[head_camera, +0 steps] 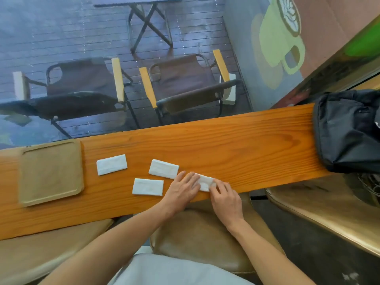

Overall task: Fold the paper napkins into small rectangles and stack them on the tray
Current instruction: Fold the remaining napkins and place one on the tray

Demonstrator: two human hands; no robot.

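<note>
A tan square tray (51,171) lies bare at the left end of the wooden counter (236,145). Three folded white napkins lie flat on the wood to its right: one nearest the tray (111,164), one lower (147,186), one in the middle (163,168). A fourth white napkin (205,182) sits near the counter's front edge under both hands. My left hand (183,191) lies flat on its left end, fingers spread. My right hand (225,197) pinches its right end with the fingertips. Much of this napkin is hidden by the hands.
A black bag (347,130) rests on the counter's right end. Behind the counter is a window onto a wet deck with two folding chairs (185,85) and a table. A padded brown stool (201,239) is below the counter, a brass-coloured surface (329,212) at right.
</note>
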